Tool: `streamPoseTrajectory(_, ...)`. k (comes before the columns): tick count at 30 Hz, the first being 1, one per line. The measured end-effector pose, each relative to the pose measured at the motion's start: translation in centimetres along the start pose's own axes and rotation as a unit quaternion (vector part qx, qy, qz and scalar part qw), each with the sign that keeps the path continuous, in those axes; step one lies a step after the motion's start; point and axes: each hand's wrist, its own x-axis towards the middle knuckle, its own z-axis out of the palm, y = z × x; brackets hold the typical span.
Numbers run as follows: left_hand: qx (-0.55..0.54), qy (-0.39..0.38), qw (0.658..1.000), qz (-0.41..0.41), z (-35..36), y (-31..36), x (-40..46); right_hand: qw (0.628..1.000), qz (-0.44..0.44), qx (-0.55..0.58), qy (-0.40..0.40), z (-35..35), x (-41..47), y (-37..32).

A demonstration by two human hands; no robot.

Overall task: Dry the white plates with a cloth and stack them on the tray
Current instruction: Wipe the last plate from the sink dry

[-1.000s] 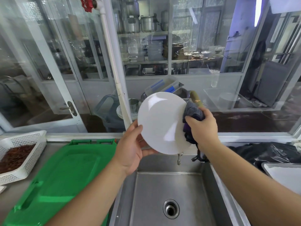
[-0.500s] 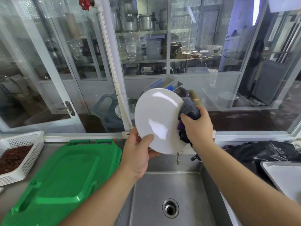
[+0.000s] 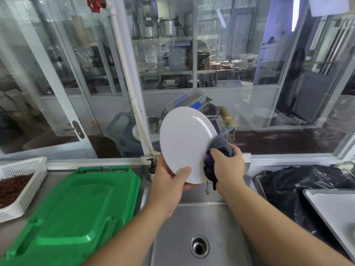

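A white plate (image 3: 185,143) stands tilted on edge above the steel sink (image 3: 199,227). My left hand (image 3: 169,181) grips its lower rim, thumb across the front face. My right hand (image 3: 227,166) holds a bunched dark grey and purple cloth (image 3: 219,148) pressed against the plate's lower right edge. A metal tray (image 3: 332,210) lies at the right, cut off by the frame edge. More white plates (image 3: 138,131) show behind the glass, stacked beside a grey bin.
Green plastic lids (image 3: 76,212) are stacked on the counter to the left of the sink. A white perforated basket (image 3: 25,181) with red-brown contents sits far left. A black plastic bag (image 3: 299,181) lies right of the sink. Glass panes close off the back.
The plate has turned more edge-on and tilted left. My right hand with the cloth has slid down from the plate's right edge to its lower right rim.
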Motion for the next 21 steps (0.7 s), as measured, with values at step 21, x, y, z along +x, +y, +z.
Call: streamPoseTrajectory(21,-0.024,-0.068,0.996,-0.052,-1.6,4.2,1.8,0.954,-0.178,-0.232,-0.074,-2.6,3.6,-3.6)
